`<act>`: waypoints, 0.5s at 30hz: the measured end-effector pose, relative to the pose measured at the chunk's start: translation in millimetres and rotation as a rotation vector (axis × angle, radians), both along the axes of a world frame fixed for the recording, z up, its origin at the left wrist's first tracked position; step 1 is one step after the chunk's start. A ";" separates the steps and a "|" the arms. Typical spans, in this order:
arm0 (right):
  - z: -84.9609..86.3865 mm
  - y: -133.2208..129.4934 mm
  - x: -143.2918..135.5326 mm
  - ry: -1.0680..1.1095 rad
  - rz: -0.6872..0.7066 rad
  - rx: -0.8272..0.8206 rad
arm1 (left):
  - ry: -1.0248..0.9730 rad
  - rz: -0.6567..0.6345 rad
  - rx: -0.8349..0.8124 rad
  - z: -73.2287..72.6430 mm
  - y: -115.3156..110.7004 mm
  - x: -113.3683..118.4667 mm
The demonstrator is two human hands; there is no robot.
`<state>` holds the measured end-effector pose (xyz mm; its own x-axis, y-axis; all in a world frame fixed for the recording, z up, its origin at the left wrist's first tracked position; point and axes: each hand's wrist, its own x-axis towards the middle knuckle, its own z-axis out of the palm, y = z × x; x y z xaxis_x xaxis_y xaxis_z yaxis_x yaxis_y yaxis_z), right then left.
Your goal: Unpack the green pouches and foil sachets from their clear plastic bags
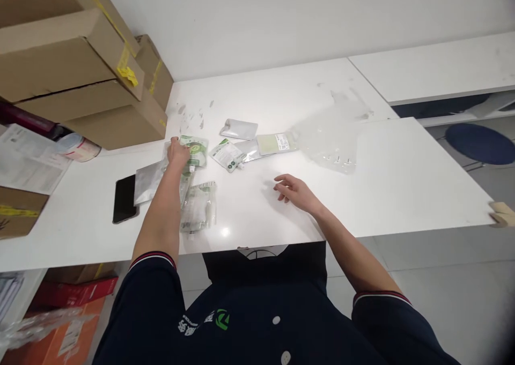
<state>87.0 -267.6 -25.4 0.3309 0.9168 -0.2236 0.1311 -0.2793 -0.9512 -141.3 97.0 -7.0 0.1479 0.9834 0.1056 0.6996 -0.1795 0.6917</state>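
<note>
My left hand [178, 152] is closed at the left edge of a green-and-white spouted pouch [198, 151], its fingers bent and partly hidden. Below it lies a clear spouted pouch [199, 206] with green print, and a silver foil pouch [148, 183] is under my left forearm. My right hand [295, 191] hovers over the table with loosely bent fingers apart, holding nothing. Between the hands lie a white-and-green spouted pouch [227, 155], a plain silver pouch [238, 129] and a pale green labelled packet [273, 144], which rests on another silver pouch [249, 150].
A clear plastic bag [332, 142] spreads over the white table [386, 188] at the right. A black phone [125, 198] lies at the left, near stacked cardboard boxes [116, 112] and a round tub [78, 146]. A blue stool [478, 144] stands beyond the table's right edge.
</note>
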 end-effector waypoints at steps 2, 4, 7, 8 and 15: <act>1.3 -7.3 23.8 -0.209 -0.164 0.015 | 0.187 -0.007 0.082 -5.1 -1.6 6.0; 7.5 -7.5 52.1 -0.472 -0.348 0.051 | 0.332 -0.008 0.147 -7.5 -9.3 11.5; 22.2 2.9 94.3 -0.795 -0.560 0.067 | 0.392 -0.010 0.254 -2.1 -28.5 15.4; 26.7 7.4 106.1 -0.856 -0.601 0.026 | 0.389 -0.012 0.290 1.8 -37.2 14.9; 12.5 17.7 133.7 -0.929 -0.477 -0.467 | 0.220 -0.170 0.392 22.3 -136.3 -5.6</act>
